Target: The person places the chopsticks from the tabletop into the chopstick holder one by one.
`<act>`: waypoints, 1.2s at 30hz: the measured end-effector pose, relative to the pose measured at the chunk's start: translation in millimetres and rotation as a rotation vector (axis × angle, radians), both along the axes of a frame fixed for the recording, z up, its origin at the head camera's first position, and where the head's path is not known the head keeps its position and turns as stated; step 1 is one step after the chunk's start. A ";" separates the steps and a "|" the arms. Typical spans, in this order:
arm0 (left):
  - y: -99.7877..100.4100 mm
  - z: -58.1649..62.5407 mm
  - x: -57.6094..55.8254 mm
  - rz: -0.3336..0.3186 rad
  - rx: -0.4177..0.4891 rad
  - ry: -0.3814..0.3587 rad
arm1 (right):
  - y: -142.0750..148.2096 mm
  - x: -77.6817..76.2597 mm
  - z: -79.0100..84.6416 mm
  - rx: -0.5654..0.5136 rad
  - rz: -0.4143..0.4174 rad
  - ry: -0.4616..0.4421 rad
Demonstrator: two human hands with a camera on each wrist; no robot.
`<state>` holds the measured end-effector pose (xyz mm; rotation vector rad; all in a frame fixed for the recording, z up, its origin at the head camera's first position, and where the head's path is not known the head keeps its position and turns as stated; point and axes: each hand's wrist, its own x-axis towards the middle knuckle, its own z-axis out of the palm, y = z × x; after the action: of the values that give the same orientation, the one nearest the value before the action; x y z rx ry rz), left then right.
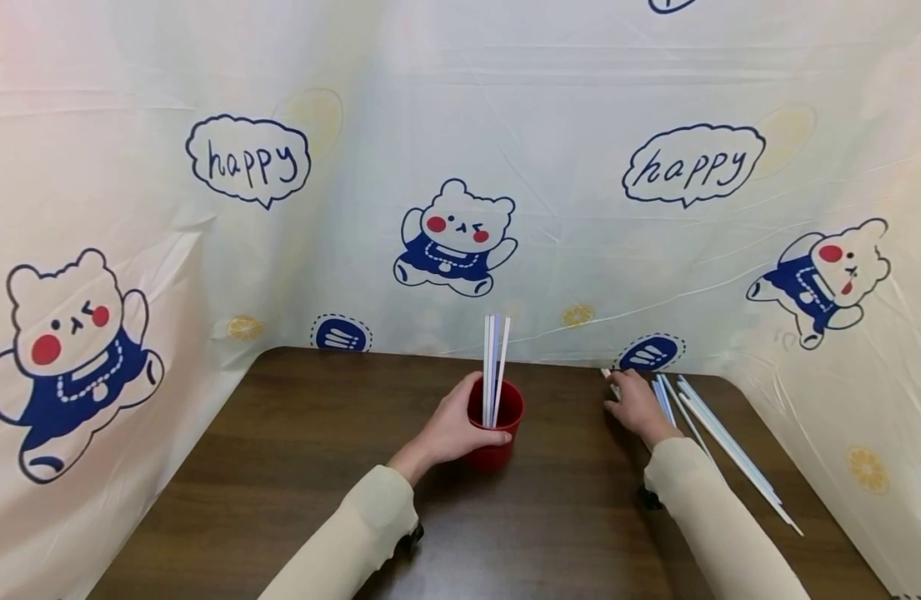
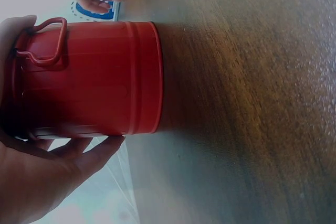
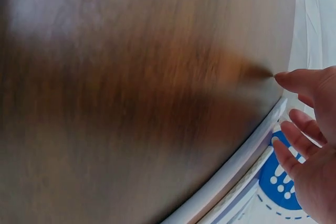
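A red metal bucket (image 1: 493, 457) stands upright on the table, with several thin white and pale purple sticks (image 1: 491, 367) rising from it. My left hand (image 1: 456, 423) grips the bucket, the thumb across its near side. In the left wrist view the bucket's wall (image 2: 100, 82) and its small wire handle (image 2: 47, 62) show, with fingers curled about it. Off to the right, my right hand (image 1: 637, 406) is over the far table area beside loose sticks. The right wrist view has its thumb and fingers apart, close to the ends of white sticks (image 3: 231, 169).
Several more white and pale blue sticks (image 1: 738, 454) lie lengthwise on the right part of the brown wooden table (image 1: 280, 492). A printed cloth (image 1: 460, 100) hangs behind the table and along both sides, close to its far edge.
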<state>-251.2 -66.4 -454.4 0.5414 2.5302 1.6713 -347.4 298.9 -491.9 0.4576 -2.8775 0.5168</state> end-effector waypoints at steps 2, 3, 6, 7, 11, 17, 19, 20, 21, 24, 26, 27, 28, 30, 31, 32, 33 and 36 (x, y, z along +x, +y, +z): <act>0.0 1.0 -0.4 0.002 -0.002 0.004 | 1.8 1.1 1.9 0.002 0.002 0.018; 0.0 0.6 -0.8 0.003 -0.005 0.004 | 2.5 2.1 2.4 0.000 0.000 0.025; -0.1 0.5 -0.8 0.003 -0.011 0.000 | 5.6 4.7 3.1 0.008 -0.007 0.038; -0.2 0.3 -0.8 0.002 -0.013 -0.003 | 6.5 5.7 3.0 0.008 -0.010 0.038; -0.4 -0.5 -0.8 0.000 -0.017 -0.008 | 11.1 7.0 0.8 0.015 -0.006 0.052; -0.1 0.5 -0.7 0.005 -0.015 0.003 | 15.3 1.5 -3.3 0.011 -0.003 0.027; -0.1 0.9 -0.2 0.004 -0.012 0.004 | 15.9 0.2 -3.4 0.014 -0.006 0.005; -0.1 1.3 0.0 0.004 -0.011 0.003 | 15.9 -0.1 -3.4 0.015 -0.010 -0.004; -0.2 1.4 0.2 0.003 -0.010 0.003 | 16.0 -0.3 -3.5 0.015 -0.013 -0.013; -0.5 1.4 0.2 -0.001 -0.005 0.004 | 15.1 -0.3 -2.9 0.009 -0.016 -0.032; -0.5 1.1 0.1 0.000 -0.003 0.005 | 14.8 -0.1 -2.5 0.006 -0.016 -0.037; -0.5 0.7 -0.1 0.000 -0.003 0.006 | 14.6 -0.1 -2.4 0.003 -0.016 -0.039; -0.5 0.3 -0.4 0.000 -0.002 0.007 | 14.3 0.1 -2.3 0.003 -0.017 -0.035; -0.6 0.1 -0.2 0.001 -0.004 0.005 | 14.0 0.6 -2.1 0.011 -0.017 -0.022; -0.5 -0.1 -0.3 0.000 -0.003 0.004 | 13.4 0.9 -2.4 0.022 -0.020 -0.013; -0.5 -0.1 -0.2 -0.001 -0.003 0.004 | 13.0 1.3 -2.6 0.033 -0.025 -0.003; -0.5 -0.1 -0.3 -0.002 -0.002 0.003 | 12.5 1.9 -2.8 0.048 -0.028 0.010; -0.5 0.2 0.1 -0.006 0.001 -0.002 | 10.8 4.0 -2.6 0.089 -0.036 0.044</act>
<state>-251.1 -66.9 -454.2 0.5461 2.5234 1.6708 -343.5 309.7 -494.5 0.4245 -2.8697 0.3699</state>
